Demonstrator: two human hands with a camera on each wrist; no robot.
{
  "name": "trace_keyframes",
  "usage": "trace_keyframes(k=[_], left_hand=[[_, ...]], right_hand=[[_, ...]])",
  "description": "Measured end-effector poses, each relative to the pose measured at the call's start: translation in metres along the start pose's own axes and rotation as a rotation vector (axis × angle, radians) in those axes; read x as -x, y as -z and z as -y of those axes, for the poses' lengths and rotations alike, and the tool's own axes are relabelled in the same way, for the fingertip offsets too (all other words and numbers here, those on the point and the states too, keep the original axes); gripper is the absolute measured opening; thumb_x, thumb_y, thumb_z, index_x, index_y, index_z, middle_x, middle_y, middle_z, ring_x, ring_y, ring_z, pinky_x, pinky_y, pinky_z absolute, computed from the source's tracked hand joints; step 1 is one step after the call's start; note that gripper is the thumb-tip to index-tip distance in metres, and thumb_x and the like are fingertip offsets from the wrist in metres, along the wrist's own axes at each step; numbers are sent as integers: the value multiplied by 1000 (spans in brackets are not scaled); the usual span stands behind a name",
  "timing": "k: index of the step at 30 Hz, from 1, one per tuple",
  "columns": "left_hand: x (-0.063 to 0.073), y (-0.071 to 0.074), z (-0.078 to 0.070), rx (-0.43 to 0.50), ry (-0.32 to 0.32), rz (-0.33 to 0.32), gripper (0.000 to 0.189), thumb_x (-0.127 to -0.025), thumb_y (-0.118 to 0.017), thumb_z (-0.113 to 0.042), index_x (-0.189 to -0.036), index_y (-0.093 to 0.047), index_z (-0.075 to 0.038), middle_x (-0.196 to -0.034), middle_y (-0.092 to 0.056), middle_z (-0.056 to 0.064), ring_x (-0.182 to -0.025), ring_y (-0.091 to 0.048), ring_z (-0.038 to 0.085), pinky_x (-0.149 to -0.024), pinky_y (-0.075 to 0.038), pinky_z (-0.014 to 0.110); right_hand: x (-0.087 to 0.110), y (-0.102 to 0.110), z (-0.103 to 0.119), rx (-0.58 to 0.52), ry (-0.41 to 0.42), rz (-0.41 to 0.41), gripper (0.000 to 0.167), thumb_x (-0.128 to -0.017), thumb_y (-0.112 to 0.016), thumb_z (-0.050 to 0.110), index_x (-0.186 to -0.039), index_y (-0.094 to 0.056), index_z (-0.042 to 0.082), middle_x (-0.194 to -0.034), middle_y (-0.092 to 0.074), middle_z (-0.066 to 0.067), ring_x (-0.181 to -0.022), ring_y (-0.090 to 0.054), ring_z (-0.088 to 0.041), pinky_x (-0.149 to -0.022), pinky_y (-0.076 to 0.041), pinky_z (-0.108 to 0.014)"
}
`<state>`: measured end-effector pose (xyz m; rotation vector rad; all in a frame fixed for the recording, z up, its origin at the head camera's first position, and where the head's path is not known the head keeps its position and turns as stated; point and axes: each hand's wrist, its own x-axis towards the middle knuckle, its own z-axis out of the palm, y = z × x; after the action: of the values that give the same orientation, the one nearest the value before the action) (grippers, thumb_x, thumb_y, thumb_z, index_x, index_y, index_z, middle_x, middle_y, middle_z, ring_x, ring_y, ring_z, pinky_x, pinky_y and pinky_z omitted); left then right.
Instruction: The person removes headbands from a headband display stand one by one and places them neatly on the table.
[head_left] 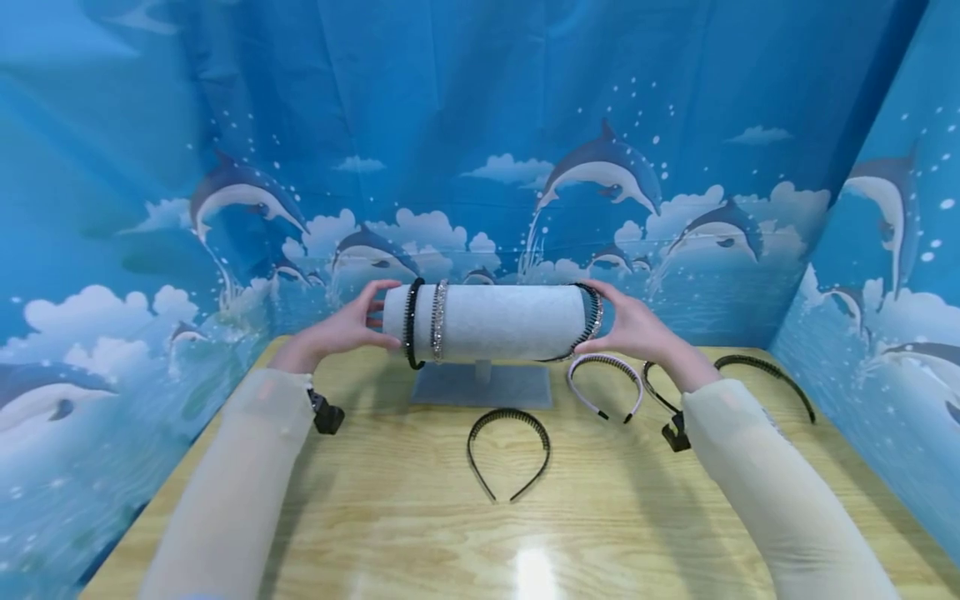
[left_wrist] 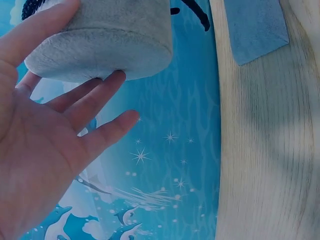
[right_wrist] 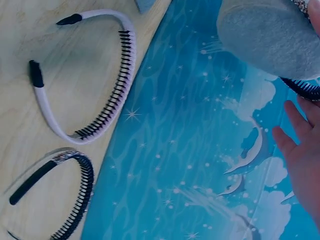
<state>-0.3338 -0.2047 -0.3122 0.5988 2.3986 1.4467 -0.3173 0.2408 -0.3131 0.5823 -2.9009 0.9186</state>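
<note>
A grey plush roll-shaped headband stand (head_left: 502, 321) lies crosswise on a flat grey base (head_left: 442, 389). My left hand (head_left: 347, 327) holds its left end, thumb at the front and index finger near the top; the left wrist view shows the other fingers extended by the round end face (left_wrist: 100, 60). Round the roll's left part sit a black beaded headband (head_left: 410, 325) and a silver sparkly headband (head_left: 438, 321). At the right end, my right hand (head_left: 633, 329) grips a black toothed headband with sparkly trim (head_left: 597, 312), fingers above and thumb below. It slants around the roll.
On the wooden table (head_left: 390, 517) a black toothed headband (head_left: 510, 413) lies before the base. To the right are a lilac headband (right_wrist: 131, 60), a dark sparkly-trimmed one (right_wrist: 86, 172) and another black one (head_left: 776, 369). Blue dolphin-print cloth (head_left: 465, 100) hangs behind and at the sides.
</note>
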Motion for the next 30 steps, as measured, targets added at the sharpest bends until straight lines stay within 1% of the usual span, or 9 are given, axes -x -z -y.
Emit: trace_keyframes(k=[3,7,9,13,17,21,23,27,30], left_hand=[[-1,0,0,18,8,8,97,-85,-73,-1,-155,-8,-18,-152,-20,24,-131,-35,48,-96,-45,54],[0,-1,-1,29,21,1,97,-85,-73,-1,-155,-7,-20,-152,-19,24,-132,-34,48,-98,-44,55],[0,-1,0,34,28,-4,97,-85,-73,-1,-155,-8,-21,-152,-19,24,-131,-35,49,-98,-43,56],[1,-2,1,44,32,-3,98,-85,-73,-1,-155,-8,-23,-152,-19,24,-131,-35,49,-98,-43,57],[1,-1,4,42,28,-2,98,-85,-74,-2,-154,-8,-23,-152,-19,25,-131,-35,49,-98,-43,56],[1,0,5,36,29,-10,99,-84,-75,-3,-154,-8,-23,-153,-19,24,-132,-33,49,-98,-43,55],[2,0,5,37,28,-17,98,-84,-75,-4,-154,-9,-24,-153,-19,23,-133,-32,49,-98,-43,55],[1,0,6,49,17,-11,99,-84,-75,-4,-154,-8,-24,-154,-17,23,-134,-30,49,-98,-43,55],[-1,-1,7,47,14,-1,99,-84,-75,-5,-155,-7,-24,-154,-17,23,-134,-31,49,-98,-44,55]], right_hand=[[3,0,-6,-14,-25,1,117,-67,-87,47,-156,-18,17,-154,-25,-25,-132,-34,-50,-99,-32,-69],[7,-2,-14,-36,-41,-14,116,-68,-86,49,-156,-17,18,-154,-24,-25,-133,-30,-50,-99,-31,-69],[10,-4,-18,-48,-48,-23,114,-69,-86,48,-156,-18,18,-154,-25,-24,-135,-28,-49,-100,-31,-69],[21,-8,-28,-92,-83,-38,111,-72,-85,46,-157,-17,21,-156,-22,-23,-136,-25,-50,-99,-31,-70],[35,-8,-35,-145,-107,-54,112,-73,-85,43,-157,-14,19,-158,-17,-21,-138,-21,-49,-101,-28,-69],[52,-8,-36,-171,-102,-77,114,-74,-86,37,-154,-10,10,-158,-16,-21,-139,-19,-48,-105,-24,-68],[60,-7,-34,-163,-98,-91,113,-74,-86,35,-152,-9,6,-158,-16,-22,-139,-19,-48,-104,-23,-68],[79,-5,-31,-111,-71,-127,110,-71,-87,36,-147,-16,2,-154,-23,-26,-137,-24,-49,-102,-25,-70],[95,-5,-29,-92,-24,-160,109,-68,-89,34,-146,-20,1,-151,-29,-27,-134,-28,-51,-101,-26,-70]])
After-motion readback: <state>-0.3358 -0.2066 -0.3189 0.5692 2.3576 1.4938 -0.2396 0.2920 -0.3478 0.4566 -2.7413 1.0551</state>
